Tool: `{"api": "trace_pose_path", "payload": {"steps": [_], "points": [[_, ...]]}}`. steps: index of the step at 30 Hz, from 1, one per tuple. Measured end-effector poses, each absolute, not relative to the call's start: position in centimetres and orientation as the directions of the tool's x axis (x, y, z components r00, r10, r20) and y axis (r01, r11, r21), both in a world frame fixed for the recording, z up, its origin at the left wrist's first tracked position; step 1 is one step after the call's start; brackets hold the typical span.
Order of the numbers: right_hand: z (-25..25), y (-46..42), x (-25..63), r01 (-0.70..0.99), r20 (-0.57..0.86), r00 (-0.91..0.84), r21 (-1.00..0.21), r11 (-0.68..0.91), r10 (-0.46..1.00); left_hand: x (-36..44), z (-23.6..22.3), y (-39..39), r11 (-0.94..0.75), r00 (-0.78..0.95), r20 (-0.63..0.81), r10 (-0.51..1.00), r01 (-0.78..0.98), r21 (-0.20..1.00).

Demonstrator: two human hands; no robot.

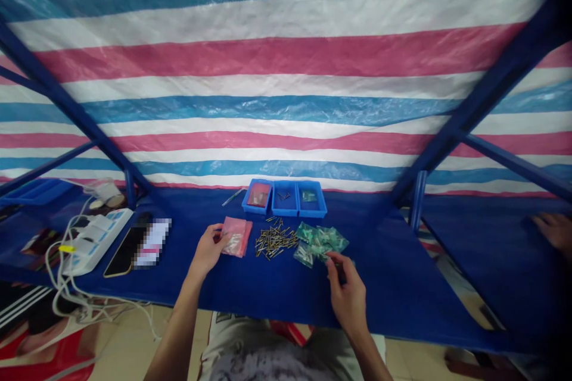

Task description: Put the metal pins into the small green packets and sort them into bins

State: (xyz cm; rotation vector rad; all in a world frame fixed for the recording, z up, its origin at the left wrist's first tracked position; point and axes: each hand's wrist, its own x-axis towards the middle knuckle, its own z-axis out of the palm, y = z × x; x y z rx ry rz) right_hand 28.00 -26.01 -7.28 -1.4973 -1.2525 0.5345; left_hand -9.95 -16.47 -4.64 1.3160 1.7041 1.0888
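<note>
A pink plastic bag [236, 237] with small pale pieces inside lies left of centre on the blue table. My left hand [209, 253] pinches its left edge between thumb and finger. Several green plastic bags [319, 241] with small pieces in them form a loose group to the right. The thumb and index finger of my right hand [347, 292] close on the near edge of one green bag; the other fingers are curled and partly hidden. Between the two colours of bags is a pile of thin brass-coloured metal pins [274, 240], with dark parts among them.
Behind the pile, three joined blue bins [285, 199] hold a pink bag, a few pins and a green bag. A phone [129, 245] and a white power strip [96, 241] with tangled cables lie left. Blue frame bars slant at both sides. Another person's hand [554, 231] rests far right.
</note>
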Motion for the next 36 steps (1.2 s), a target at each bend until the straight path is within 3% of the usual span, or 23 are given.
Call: {"api": "trace_pose_path", "payload": {"steps": [4,7,10,14,20,23,27,31,36], "points": [[-7.0,-26.0,28.0,0.43,0.284,0.328,-0.894,0.126,0.901,-8.6,-2.6,-17.5,0.06,-0.115,-0.017,0.993,0.382,0.922],[-6.3,-25.9,27.4,0.409,0.301,0.295,-0.898,0.165,0.907,-6.0,-1.0,-18.8,0.036,-0.014,-0.034,0.999,0.254,0.967],[-4.9,-25.7,26.0,0.306,0.272,0.201,-0.93,0.204,0.941,-2.4,-0.2,-20.2,0.027,0.119,-0.055,0.991,0.225,0.974],[-2.9,-25.3,23.5,0.103,0.201,0.046,-0.975,0.196,0.978,2.0,-0.2,-21.9,-0.073,0.256,0.025,0.966,0.178,0.981],[-2.5,-24.6,23.1,-0.002,0.138,0.066,-0.99,0.139,0.988,4.3,-1.1,-23.0,-0.124,0.231,0.082,0.97,0.177,0.976],[-2.7,-24.1,23.6,-0.1,0.089,0.093,-0.99,0.098,0.992,3.9,-1.6,-23.2,-0.24,0.156,0.198,0.968,0.33,0.913],[-2.7,-23.8,23.5,-0.233,-0.023,0.034,-0.972,-0.015,0.999,3.4,-2.2,-23.6,-0.439,0.275,0.342,0.898,0.564,0.7],[-2.8,-24.1,23.1,-0.323,-0.184,-0.037,-0.928,-0.186,0.982,3.1,-2.4,-23.8,-0.534,0.378,0.377,0.846,0.599,0.596],[-2.1,-24.3,22.5,-0.469,-0.276,-0.08,-0.838,-0.28,0.958,2.4,-2.0,-23.7,-0.541,0.436,0.327,0.838,0.588,0.601]]}}
